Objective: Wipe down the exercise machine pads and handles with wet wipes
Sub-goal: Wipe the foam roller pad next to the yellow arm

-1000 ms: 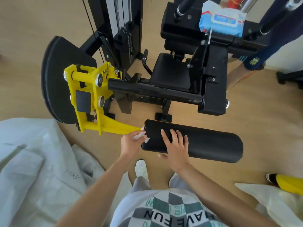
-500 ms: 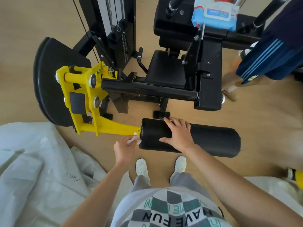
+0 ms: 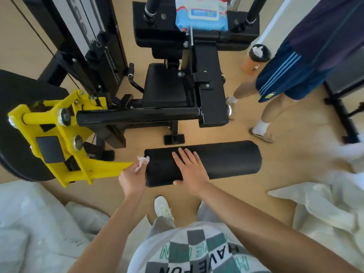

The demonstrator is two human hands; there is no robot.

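At the foot of a black exercise machine, viewed from above by a head-worn camera, a person leans over a long black roller pad (image 3: 226, 160) that lies crosswise just in front of their shoes. The pad's left end joins a yellow lever arm (image 3: 98, 170).

The left hand (image 3: 131, 179) has its fingers clenched on a crumpled white wet wipe (image 3: 142, 162). It presses the wipe against the flat left end of the pad, right where the pad meets the yellow arm. The right hand (image 3: 192, 170) lies flat on top of the pad, toward its left half, with fingers straight and spread, grasping nothing. It probably steadies the roller so it does not turn under the wiping.

The end face appears to be the part being cleaned at this moment. A blue pack of wipes (image 3: 201, 15) rests on top of the machine's frame, likely kept there within reach for a fresh sheet. A small black seat pad (image 3: 164, 89) sits between the pack and the roller.

1 other person (image 3: 295, 71) stands at the right, near a bottle (image 3: 254, 60). White sheets (image 3: 29, 223) lie crumpled on the floor (image 3: 285, 154) at both lower corners.
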